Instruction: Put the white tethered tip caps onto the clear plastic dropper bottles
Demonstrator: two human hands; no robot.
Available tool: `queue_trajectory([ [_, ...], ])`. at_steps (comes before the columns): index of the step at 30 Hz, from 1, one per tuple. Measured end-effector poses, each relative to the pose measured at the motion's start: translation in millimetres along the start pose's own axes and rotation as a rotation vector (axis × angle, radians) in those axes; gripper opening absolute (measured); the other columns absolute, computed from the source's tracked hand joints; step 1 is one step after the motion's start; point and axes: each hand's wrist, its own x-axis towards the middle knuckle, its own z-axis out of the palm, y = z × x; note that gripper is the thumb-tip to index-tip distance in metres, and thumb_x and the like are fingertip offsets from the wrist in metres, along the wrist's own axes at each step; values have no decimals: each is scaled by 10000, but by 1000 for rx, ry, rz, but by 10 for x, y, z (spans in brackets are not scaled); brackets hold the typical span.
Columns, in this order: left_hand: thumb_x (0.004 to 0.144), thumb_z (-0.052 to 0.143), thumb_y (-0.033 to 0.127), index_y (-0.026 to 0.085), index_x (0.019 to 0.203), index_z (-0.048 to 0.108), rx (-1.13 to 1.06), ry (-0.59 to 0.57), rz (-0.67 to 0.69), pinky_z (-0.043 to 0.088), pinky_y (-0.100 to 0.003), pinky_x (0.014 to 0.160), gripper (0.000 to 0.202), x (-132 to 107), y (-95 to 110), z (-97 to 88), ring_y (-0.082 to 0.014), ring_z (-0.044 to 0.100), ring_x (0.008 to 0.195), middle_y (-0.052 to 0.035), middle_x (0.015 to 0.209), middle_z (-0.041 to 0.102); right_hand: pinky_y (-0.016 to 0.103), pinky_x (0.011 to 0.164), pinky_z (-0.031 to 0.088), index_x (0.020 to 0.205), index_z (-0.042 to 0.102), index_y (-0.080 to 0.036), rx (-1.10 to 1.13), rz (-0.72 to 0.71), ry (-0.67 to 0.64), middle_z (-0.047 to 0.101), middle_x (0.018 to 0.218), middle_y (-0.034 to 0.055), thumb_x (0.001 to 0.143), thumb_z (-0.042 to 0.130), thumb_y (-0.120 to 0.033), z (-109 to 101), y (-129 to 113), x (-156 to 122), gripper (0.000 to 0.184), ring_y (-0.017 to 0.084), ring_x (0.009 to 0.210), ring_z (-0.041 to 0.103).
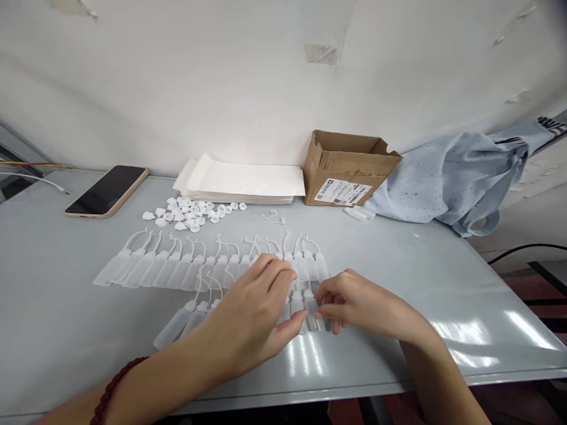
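Observation:
Small translucent plastic squeeze bottles with thin strap-like tails at their necks lie in two rows on the grey table. The back row (148,268) is long; the front row (179,323) is partly hidden under my left hand and forearm. My left hand (254,307) is over the front row, its thumb apart from its bent fingers, with nothing visible between them. At the right end of that row, my right hand (349,301) has its curled fingers and thumb at the side of a bottle (312,310). Its other fingers are tucked under.
Behind the rows lies a pile of white caps (190,212), with a few loose strap pieces (268,216). Farther back are a stack of white envelopes (248,180), an open cardboard box (349,171), a phone (106,192) and a light blue cloth (447,177). A white wall rises behind.

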Motion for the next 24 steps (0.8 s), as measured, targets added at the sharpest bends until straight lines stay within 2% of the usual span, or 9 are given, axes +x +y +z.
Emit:
queue_trajectory([
  [7, 835, 604, 200, 97, 1040, 531, 11, 79, -13, 497, -382, 811, 241, -19, -44, -43, -243, 476, 995, -102, 994, 584, 227, 503, 445, 649, 611, -148, 52, -26, -55, 603, 495, -6, 832, 545, -272, 35, 19, 43, 231, 132, 488, 620],
  [13, 840, 605, 213, 115, 1053, 530, 31, 124, -25, 493, -397, 828, 246, -13, -52, -78, -240, 488, 990, -93, 996, 600, 221, 489, 461, 626, 570, -146, 107, -29, -102, 647, 598, 22, 864, 510, -291, 45, 21, 64, 285, 129, 509, 642],
  [18, 845, 598, 215, 109, 1059, 534, 41, 142, -27, 492, -388, 813, 247, -12, -76, -99, -240, 492, 980, -94, 984, 609, 231, 498, 468, 586, 555, -151, 107, -18, -81, 601, 512, 4, 882, 500, -325, 15, 11, 49, 348, 121, 470, 609],
  [24, 855, 588, 227, 104, 1053, 541, 42, 152, -38, 489, -375, 805, 238, 5, -87, -115, -237, 489, 984, -96, 978, 610, 241, 506, 477, 586, 549, -151, 99, -13, -88, 595, 519, 5, 890, 477, -327, -8, 6, 41, 359, 127, 475, 613],
])
